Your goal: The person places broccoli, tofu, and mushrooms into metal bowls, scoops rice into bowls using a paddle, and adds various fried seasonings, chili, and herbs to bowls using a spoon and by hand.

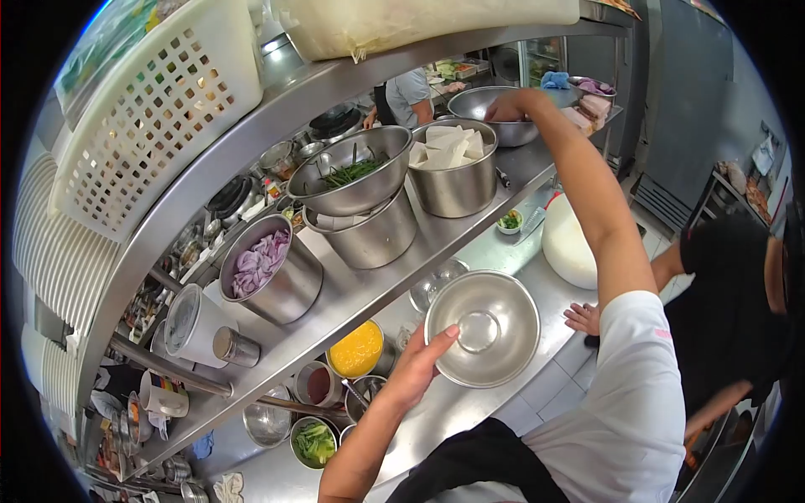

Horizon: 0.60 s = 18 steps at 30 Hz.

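My left hand [418, 366] grips the rim of a small steel mixing bowl [493, 362], its thumb over the inside wall. Nothing lies in that bowl, which is held above the lower counter. Up on the steel shelf, my right hand [510, 106] reaches down into a wide steel bowl [470, 104]; its fingertips and whatever they touch are hidden. Beside it stands a deep steel pot [457, 189] heaped with white blocks that look like tofu [453, 147]. A steel bowl [352, 197] with green stalks [350, 172] rests tilted on another pot [369, 239].
Sliced purple onion [260, 262] fills a pot on the shelf. Below are a yellow mixture [356, 348], a red sauce [319, 384] and chopped greens [315, 442]. A white board [570, 243] is on the counter. A person in black [729, 310] stands close on the right.
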Tool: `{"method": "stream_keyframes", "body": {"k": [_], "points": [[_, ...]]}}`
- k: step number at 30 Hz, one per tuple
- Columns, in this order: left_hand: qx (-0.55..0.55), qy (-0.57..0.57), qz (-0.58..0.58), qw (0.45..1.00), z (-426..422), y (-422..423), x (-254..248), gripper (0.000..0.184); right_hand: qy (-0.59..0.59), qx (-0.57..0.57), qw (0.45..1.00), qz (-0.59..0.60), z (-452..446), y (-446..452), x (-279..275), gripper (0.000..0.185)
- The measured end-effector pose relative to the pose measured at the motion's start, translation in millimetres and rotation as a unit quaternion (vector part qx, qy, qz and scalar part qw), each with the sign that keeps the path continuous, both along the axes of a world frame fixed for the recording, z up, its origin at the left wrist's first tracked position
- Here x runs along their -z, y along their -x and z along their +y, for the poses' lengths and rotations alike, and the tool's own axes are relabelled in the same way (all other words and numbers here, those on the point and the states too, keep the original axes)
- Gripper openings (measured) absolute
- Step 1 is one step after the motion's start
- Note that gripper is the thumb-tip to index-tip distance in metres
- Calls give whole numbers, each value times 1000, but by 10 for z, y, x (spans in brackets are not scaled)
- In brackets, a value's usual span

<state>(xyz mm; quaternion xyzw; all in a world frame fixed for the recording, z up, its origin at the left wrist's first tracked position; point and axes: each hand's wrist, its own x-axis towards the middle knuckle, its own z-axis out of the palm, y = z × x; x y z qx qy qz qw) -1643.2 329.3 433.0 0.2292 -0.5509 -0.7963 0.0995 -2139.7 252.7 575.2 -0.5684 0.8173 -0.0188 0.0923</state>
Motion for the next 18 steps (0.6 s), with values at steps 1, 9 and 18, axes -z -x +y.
{"method": "stream_keyframes", "body": {"k": [1, 9, 18], "points": [[8, 10, 2, 1000, 18, 44, 2, 68, -23, 0, 998, 56, -41, 19, 32, 49], [8, 0, 15, 1000, -5, 57, 67, 71, 318, -15, 948, -1, 542, -564, -477, 33], [-35, -13, 88, 995, -46, -116, 22, 68, 454, -457, 764, 20, 595, -2443, -511, 25]]}}
